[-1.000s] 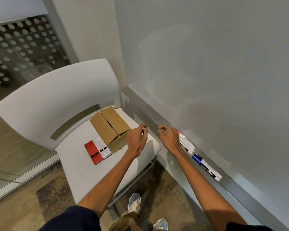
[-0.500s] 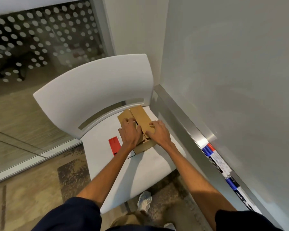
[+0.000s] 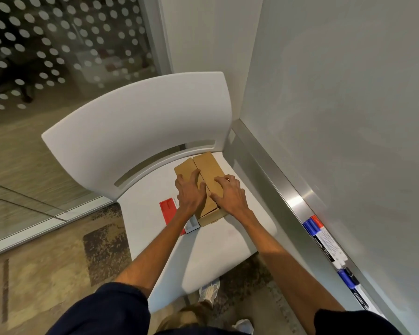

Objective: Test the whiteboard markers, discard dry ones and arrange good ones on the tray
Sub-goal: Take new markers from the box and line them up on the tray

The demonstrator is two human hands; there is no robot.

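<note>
markers (image 3: 324,241): white, blue/red caps toward 11 o'clock, lengthwise on tray (image 3: 273,174) | your left hand (image 3: 191,197), right hand (image 3: 230,198): released, flat on box (image 3: 209,166)

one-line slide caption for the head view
Left hand and right hand on a cardboard box on a white chair; markers lie on the tray.

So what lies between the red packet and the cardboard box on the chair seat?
Head view: a white packet lies between the red packet and the cardboard box; the left forearm covers most of it.
</note>
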